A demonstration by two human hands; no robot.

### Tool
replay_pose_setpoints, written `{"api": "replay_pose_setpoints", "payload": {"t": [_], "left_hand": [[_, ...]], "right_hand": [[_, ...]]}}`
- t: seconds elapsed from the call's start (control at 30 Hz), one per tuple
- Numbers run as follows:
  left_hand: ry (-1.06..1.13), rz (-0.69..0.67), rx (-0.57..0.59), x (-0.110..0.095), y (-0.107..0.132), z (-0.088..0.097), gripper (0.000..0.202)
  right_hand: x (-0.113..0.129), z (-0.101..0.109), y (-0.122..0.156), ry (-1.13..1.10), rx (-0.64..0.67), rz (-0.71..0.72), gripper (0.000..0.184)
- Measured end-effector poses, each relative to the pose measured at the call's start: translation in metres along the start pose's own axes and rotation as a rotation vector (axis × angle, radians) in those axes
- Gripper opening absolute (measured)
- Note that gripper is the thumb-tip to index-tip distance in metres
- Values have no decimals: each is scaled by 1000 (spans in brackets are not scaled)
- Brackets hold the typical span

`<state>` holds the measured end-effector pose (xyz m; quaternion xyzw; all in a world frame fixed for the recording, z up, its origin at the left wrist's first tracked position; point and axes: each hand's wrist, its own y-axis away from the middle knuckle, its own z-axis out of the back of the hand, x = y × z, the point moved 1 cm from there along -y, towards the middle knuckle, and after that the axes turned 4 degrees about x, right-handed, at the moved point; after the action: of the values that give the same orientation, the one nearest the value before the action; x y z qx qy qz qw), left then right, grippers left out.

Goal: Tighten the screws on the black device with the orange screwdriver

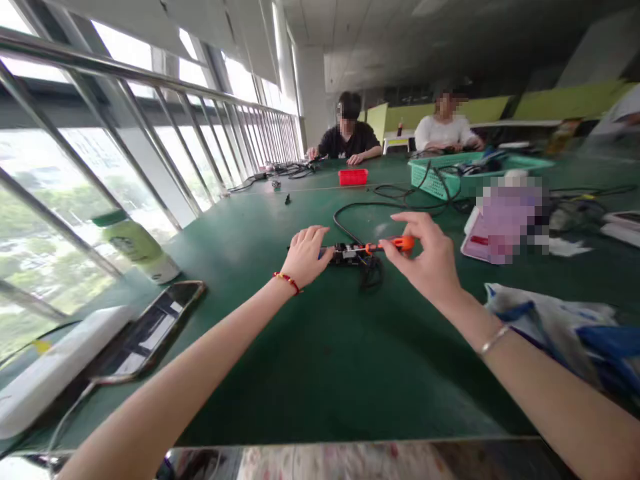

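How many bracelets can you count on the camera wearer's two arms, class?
2: a red bracelet at the wrist of the left hand, and a silver bangle on the forearm behind the right hand. None appears hidden.

An orange screwdriver (pixel 404 244) was held in the right hand (pixel 430 260), its shaft directed at a black electrical device (pixel 350 253), which was partly covered by the left hand (pixel 306 255) (a red bracelet (pixel 289 283) was worn there). A smartphone (pixel 155 333) and a green-capped bottle (pixel 135 248) were placed leftward; a red tray (pixel 353 177) was set farther back.
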<state>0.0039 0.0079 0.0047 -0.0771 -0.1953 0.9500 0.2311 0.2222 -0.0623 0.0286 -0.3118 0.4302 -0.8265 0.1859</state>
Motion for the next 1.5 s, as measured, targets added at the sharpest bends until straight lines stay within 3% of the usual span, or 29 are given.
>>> {"api": "replay_pose_setpoints", "payload": {"t": [0.1, 0.2, 0.3, 0.5, 0.7, 0.87, 0.97, 1.13, 1.33, 1.5], "left_hand": [[-13, 31, 48, 0, 1, -23, 42], [-34, 9, 64, 1, 4, -34, 40], [-44, -13, 64, 1, 6, -33, 38], [-63, -8, 69, 1, 7, -29, 37], [-57, -14, 67, 1, 7, -30, 36], [-51, -8, 61, 1, 7, -29, 35], [-58, -8, 65, 0, 7, -29, 35], [-76, -12, 64, 1, 7, -31, 36], [-66, -13, 65, 1, 7, -31, 37], [-60, -11, 68, 1, 7, -29, 37]], "right_hand": [[-4, -2, 2, 33, -5, -19, 18], [-5, -1, 2, -4, -36, 21, 27], [-4, 1, 1, -35, -42, 84, 36], [-2, 2, 2, 49, 20, 15, 19], [-1, 1, 1, -63, -15, 101, 38], [7, 2, 2, -34, 104, 6, 20], [7, 2, 3, -41, 125, -68, 21], [3, 2, 2, -65, 49, 32, 37], [3, -1, 3, -7, 143, 17, 18], [4, 0, 3, -58, 57, 99, 34]]}}
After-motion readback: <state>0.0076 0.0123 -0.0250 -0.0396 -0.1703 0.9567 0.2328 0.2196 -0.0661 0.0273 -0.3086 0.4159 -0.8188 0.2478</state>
